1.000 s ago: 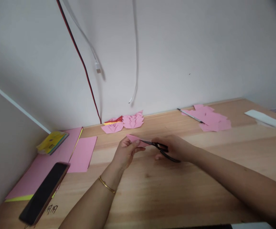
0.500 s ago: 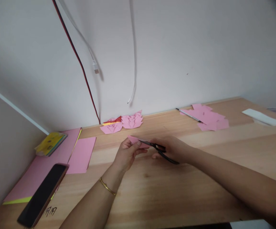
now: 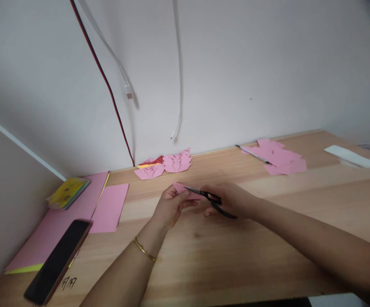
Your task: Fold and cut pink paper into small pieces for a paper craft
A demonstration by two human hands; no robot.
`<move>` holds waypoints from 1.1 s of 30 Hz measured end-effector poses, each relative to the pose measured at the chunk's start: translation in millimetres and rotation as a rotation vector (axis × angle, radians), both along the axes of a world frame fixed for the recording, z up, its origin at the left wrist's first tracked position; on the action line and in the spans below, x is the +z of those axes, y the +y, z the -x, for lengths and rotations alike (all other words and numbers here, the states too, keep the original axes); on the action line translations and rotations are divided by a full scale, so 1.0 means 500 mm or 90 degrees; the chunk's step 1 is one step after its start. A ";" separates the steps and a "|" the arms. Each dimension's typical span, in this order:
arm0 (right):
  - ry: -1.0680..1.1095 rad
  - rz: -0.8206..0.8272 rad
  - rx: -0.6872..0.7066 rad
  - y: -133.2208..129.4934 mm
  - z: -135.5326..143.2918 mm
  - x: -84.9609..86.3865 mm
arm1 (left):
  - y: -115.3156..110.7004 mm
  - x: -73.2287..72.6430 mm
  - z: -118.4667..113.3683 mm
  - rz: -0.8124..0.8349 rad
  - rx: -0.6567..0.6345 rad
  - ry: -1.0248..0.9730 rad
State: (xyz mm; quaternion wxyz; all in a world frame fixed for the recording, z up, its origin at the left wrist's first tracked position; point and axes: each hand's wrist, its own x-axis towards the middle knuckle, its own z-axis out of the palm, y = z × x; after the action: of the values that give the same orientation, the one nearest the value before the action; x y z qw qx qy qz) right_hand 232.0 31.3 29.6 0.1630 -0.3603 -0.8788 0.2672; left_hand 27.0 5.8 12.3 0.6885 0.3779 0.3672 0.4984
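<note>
Above the middle of the wooden table, my left hand (image 3: 169,208) pinches a small folded piece of pink paper (image 3: 193,195) between thumb and fingers. My right hand (image 3: 231,199) is wrapped round the black handles of a pair of scissors (image 3: 215,206). The blades point left and lie across the upper edge of the pink paper, close to my left thumb. Part of the paper is hidden behind the blades and fingers.
Folded pink paper pieces (image 3: 176,163) rest against the wall. Pink scraps (image 3: 284,157) and a pen (image 3: 252,154) lie back right, with a white strip (image 3: 351,156) beyond. Pink sheets (image 3: 111,209), a yellow packet (image 3: 68,192) and a phone (image 3: 59,262) are at left. Cables (image 3: 110,89) hang down the wall.
The scissor handles have come slightly closer together, and my right hand has shifted a little. My left hand holds the pink paper in nearly the same place.
</note>
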 end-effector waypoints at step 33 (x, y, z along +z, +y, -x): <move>-0.059 -0.003 -0.087 0.005 -0.023 0.033 | 0.011 0.002 0.015 0.040 0.005 0.033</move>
State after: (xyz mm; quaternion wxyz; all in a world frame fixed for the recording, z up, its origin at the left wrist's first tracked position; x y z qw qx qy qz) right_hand 243.3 33.9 45.9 0.1408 -0.4307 -0.8595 0.2364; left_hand 19.3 11.4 13.2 0.6880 0.3675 0.4019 0.4796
